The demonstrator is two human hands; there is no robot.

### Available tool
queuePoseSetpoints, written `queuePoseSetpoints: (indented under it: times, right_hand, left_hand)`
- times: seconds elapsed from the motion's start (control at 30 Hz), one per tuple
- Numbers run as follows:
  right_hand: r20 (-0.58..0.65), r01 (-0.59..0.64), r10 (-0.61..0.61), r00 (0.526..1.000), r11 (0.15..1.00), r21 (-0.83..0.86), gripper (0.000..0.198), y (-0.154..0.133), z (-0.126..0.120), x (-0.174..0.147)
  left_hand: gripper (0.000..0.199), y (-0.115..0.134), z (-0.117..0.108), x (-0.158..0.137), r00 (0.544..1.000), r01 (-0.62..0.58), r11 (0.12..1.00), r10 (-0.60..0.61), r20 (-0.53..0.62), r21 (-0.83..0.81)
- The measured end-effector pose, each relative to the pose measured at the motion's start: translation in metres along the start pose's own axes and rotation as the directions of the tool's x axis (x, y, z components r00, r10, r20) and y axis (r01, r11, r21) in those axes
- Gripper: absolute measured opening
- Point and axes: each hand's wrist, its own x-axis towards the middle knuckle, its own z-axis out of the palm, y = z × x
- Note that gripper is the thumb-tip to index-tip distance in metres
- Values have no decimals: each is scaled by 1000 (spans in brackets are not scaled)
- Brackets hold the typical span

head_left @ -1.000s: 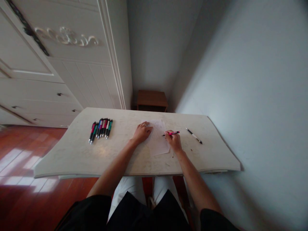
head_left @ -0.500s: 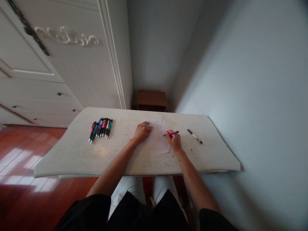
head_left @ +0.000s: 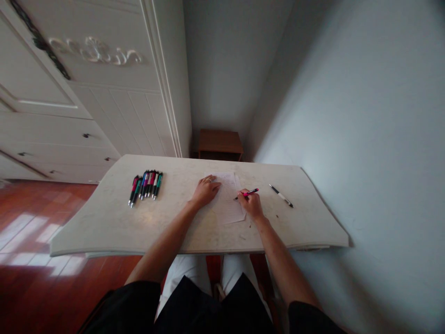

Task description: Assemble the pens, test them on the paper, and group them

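Note:
My right hand [head_left: 251, 204] grips a pink and black pen [head_left: 251, 192], its tip low over the sheet of paper [head_left: 229, 211]. Faint writing covers the upper part of that white sheet, and a second edge of paper shows along its right side. My left hand [head_left: 206, 190] lies flat at the paper's upper left, fingers stretched onto it, with a ring on one finger. Right of my right hand lies a white and black pen [head_left: 281, 195], slanted on the tabletop. Whether the pen tip touches the paper is too small to tell.
A row of several coloured pens [head_left: 149, 184] lies on the left of the white table [head_left: 104, 218]. A white cabinet [head_left: 132, 116] stands beyond the table at left, and a pale wall [head_left: 375, 139] runs along the right. A small brown wooden stand [head_left: 220, 140] sits behind the table.
The pen tip has shifted slightly left and down on the paper with my right hand. My left hand stays in place on the sheet.

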Motion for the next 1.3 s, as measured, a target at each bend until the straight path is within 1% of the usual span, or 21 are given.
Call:
queuePoseSetpoints:
  times: [0.1,0.4,0.57,0.7,0.87,1.07,1.3]
  right_hand:
    - [28,15,-16,999,999,33,36,0,1,-1]
    - [-27,41,-42,999,998,-39,35,-1,2,-1]
    - [-45,35,-39,998,997,-72,35,2,4,0]
    - [-69,17,-26,997,991,-130,34,5,3,0]
    - [-49,-15,8,999,987,-159,34,6,2,0]
    - [-45,7,-12,999,994,-108,34,4,2,0]
    - [-37,29,-31,999,999,-37,35,-1,2,0]
  left_hand:
    - [30,1,-1,0,1000,1,1000,-2,-3,-4]
    - [30,-1,1,1,1000,0,1000,0,1,-8]
    - [30,-1,0,1,1000,0,1000,0,2,-22]
    - [30,1,-1,0,1000,3,999,-3,2,-36]
    - [29,0,1,0,1000,2,1000,-2,-4,-20]
    - [30,-2,3,0,1000,-10,1000,10,-6,-5]
    - [30,-1,0,0,1000,5,1000,-5,2,-1]
